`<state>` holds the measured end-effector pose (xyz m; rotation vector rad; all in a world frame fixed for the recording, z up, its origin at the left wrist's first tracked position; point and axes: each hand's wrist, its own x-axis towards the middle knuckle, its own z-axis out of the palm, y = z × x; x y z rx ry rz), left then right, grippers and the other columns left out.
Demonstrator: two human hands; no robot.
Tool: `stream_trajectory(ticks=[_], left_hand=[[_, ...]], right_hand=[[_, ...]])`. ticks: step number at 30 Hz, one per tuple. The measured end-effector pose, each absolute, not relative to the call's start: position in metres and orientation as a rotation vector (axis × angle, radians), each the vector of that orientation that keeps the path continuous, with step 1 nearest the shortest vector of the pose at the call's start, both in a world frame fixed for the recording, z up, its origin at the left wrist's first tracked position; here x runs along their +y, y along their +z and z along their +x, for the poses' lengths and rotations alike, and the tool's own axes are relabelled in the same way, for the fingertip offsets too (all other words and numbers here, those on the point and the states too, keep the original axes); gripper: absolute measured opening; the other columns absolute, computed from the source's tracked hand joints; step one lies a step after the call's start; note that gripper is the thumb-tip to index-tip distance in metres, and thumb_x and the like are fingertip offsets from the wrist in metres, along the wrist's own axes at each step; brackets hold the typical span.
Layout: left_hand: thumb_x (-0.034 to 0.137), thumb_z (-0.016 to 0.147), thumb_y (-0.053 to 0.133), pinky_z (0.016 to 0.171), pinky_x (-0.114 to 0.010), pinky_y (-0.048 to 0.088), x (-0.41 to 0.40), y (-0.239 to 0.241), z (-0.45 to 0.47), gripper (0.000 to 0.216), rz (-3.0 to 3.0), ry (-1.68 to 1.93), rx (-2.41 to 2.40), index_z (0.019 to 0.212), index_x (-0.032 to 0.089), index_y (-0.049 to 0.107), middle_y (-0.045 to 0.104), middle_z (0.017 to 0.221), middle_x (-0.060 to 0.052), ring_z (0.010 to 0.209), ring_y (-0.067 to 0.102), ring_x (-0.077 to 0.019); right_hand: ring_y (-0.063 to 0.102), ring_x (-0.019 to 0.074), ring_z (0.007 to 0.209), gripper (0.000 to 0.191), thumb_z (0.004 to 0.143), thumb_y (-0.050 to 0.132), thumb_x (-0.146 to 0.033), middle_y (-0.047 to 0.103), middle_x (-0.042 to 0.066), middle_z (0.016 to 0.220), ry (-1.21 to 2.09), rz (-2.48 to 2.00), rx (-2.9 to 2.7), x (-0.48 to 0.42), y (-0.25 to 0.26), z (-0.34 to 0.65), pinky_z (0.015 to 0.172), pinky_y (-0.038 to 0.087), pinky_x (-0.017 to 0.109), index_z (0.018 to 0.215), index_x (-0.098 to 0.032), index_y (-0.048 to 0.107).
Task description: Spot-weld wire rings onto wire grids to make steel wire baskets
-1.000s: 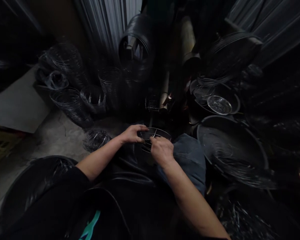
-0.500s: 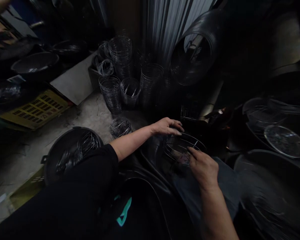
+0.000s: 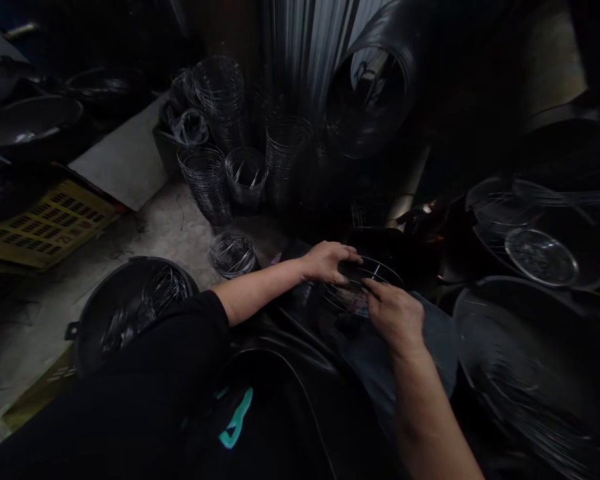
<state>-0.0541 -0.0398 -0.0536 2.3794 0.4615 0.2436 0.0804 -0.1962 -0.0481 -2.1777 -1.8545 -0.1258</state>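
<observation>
A round wire rack (image 3: 367, 283) made of a ring and thin cross wires rests over my lap. My left hand (image 3: 327, 261) grips its left rim with curled fingers. My right hand (image 3: 393, 313) sits on the near side of the wire rack, fingertips pinching at its wires. Under the rack lie a dark apron and a blue-grey trouser knee (image 3: 430, 343). The light is dim, so the fine wires under my right fingers are hard to make out.
Stacks of wire rings (image 3: 207, 180) stand on the concrete floor at the back left, a small stack (image 3: 233, 253) closer in. A black tub of wires (image 3: 130, 310) sits at my left. A yellow crate (image 3: 40, 223) lies far left. Dark basins (image 3: 535, 347) and a shiny plate (image 3: 541, 255) crowd the right.
My head turned left and then settled, so the scene shifted right in view. My left hand closed from a flat rest on the rim to a grip, and both hands stayed on the rack.
</observation>
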Motion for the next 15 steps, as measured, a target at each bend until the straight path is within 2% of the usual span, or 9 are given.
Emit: stream_trajectory(ticks=[8, 11, 15], left_hand=[[0.037, 0.074, 0.066, 0.093, -0.034, 0.044, -0.047, -0.04, -0.057, 0.054, 2.541, 0.396, 0.398, 0.124, 0.018, 0.059, 0.059, 0.13, -0.009, 0.108, 0.062, -0.0217], [0.042, 0.079, 0.062, 0.094, -0.037, 0.042, -0.05, -0.026, -0.054, 0.054, 2.587, 0.404, 0.4, 0.127, 0.018, 0.056, 0.057, 0.133, -0.011, 0.112, 0.06, -0.0234], [0.043, 0.08, 0.061, 0.096, -0.038, 0.041, -0.045, -0.009, -0.046, 0.055, 2.584, 0.404, 0.428, 0.129, 0.019, 0.054, 0.056, 0.135, -0.011, 0.116, 0.057, -0.0236]], right_hand=[[0.066, 0.0167, 0.073, 0.033, 0.086, 0.045, -0.016, 0.073, 0.006, 0.086, -0.273, -2.026, -1.927, -0.2, -0.039, 0.085, 0.068, 0.047, 0.026, 0.099, -0.019, 0.074], [0.066, 0.017, 0.072, 0.031, 0.087, 0.045, -0.014, 0.073, 0.005, 0.084, -0.408, -1.913, -1.961, -0.199, -0.026, 0.09, 0.069, 0.048, 0.026, 0.096, -0.017, 0.074], [0.066, 0.0158, 0.069, 0.03, 0.087, 0.046, -0.012, 0.073, 0.004, 0.083, -0.429, -1.873, -1.984, -0.192, -0.007, 0.101, 0.066, 0.047, 0.026, 0.096, -0.017, 0.074]])
